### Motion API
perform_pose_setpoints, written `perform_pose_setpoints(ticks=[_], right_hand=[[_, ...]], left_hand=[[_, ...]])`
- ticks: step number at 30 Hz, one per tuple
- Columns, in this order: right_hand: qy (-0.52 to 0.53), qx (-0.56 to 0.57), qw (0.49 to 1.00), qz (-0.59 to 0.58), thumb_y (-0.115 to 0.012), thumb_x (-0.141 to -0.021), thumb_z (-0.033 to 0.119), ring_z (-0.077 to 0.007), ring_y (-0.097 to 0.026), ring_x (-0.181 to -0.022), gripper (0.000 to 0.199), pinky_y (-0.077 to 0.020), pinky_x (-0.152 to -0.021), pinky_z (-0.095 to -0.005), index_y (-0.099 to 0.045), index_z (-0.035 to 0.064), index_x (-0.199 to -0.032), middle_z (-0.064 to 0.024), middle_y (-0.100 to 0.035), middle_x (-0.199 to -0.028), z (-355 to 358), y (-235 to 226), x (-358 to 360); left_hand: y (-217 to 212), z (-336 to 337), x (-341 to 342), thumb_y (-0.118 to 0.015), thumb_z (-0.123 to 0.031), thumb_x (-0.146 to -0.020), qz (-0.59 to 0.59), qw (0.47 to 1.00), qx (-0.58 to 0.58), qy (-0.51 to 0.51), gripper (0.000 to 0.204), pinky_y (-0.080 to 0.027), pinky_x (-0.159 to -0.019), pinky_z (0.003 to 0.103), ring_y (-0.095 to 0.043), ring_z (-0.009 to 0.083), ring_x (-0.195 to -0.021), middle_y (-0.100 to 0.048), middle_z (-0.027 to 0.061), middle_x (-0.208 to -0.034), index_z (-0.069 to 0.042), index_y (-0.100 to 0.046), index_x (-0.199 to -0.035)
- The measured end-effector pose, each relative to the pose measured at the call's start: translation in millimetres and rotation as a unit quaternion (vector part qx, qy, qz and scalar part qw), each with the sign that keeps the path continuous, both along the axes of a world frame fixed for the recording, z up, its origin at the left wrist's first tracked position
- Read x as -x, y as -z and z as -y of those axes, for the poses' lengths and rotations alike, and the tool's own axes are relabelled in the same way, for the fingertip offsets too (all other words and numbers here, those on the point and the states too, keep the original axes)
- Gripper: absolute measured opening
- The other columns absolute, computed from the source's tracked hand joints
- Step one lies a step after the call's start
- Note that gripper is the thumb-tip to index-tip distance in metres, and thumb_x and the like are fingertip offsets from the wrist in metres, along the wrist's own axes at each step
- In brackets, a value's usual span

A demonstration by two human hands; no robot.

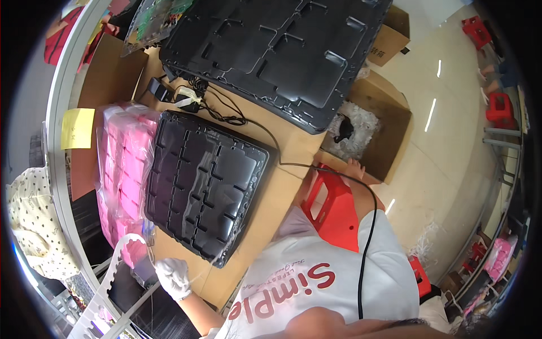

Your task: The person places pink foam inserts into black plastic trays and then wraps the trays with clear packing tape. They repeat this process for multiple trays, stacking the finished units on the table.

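Note:
My left hand (172, 278), in a white glove, is low on the left beside the table edge. Its fingers look curled together, and whatever they may hold is hidden. Closest to it is a small greyish packet (145, 270) near a pink piece (134, 252). My right hand (354, 169) is bare, with fingers apart, by the near rim of an open cardboard box (389, 133). Between my hands, a stack of black plastic trays (206, 181) with moulded compartments lies on the brown table, loose clear film over it.
Larger black trays (276, 48) cover the table's far end. Pink plastic-wrapped packs (124, 164) stand along the left. A black cable (296, 164) runs across the table and over my body. A red stool (333, 209) is beside my leg; a metal frame (59, 113) borders the left.

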State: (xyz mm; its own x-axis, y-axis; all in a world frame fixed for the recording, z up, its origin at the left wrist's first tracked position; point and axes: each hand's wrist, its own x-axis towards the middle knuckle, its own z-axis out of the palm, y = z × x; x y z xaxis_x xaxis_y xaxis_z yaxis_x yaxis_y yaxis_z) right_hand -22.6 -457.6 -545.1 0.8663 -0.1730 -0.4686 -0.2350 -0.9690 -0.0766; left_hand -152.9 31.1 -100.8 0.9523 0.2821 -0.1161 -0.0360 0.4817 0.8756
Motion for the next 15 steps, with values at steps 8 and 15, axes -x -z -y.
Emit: perform_pose_setpoints(ticks=[8, 15], right_hand=[[-0.092, -0.032, 0.953, -0.288, -0.056, -0.086, 0.021, -0.0365, -0.05, -0.119, 0.036, -0.0446, -0.096, -0.0451, -0.054, 0.0039, -0.117, -0.0188, -0.051, -0.13, -8.0, 42.2, -1.0], [-0.048, -0.034, 0.998, -0.023, -0.055, -0.088, 0.022, -0.0378, -0.066, -0.087, 0.03, -0.0535, -0.081, -0.044, -0.063, 0.0041, -0.11, -0.0178, -0.068, -0.093, 25.0, 100.4, 69.8]], left_hand=[[20.2, 3.6, 12.1, -0.061, -0.016, -0.09, 0.033, 0.998, -0.044, -0.041, 0.019, -0.032, -0.039, 0.023, -0.04, 0.0103, -0.04, -0.045, 0.002, -0.052, -0.004, -0.05, -0.08], [19.4, -14.2, 28.4, -0.059, -0.005, -0.087, 0.028, 0.994, 0.067, -0.081, 0.011, -0.028, -0.03, 0.023, -0.035, 0.0106, -0.029, -0.046, 0.0051, -0.052, -0.001, -0.05, -0.082]])
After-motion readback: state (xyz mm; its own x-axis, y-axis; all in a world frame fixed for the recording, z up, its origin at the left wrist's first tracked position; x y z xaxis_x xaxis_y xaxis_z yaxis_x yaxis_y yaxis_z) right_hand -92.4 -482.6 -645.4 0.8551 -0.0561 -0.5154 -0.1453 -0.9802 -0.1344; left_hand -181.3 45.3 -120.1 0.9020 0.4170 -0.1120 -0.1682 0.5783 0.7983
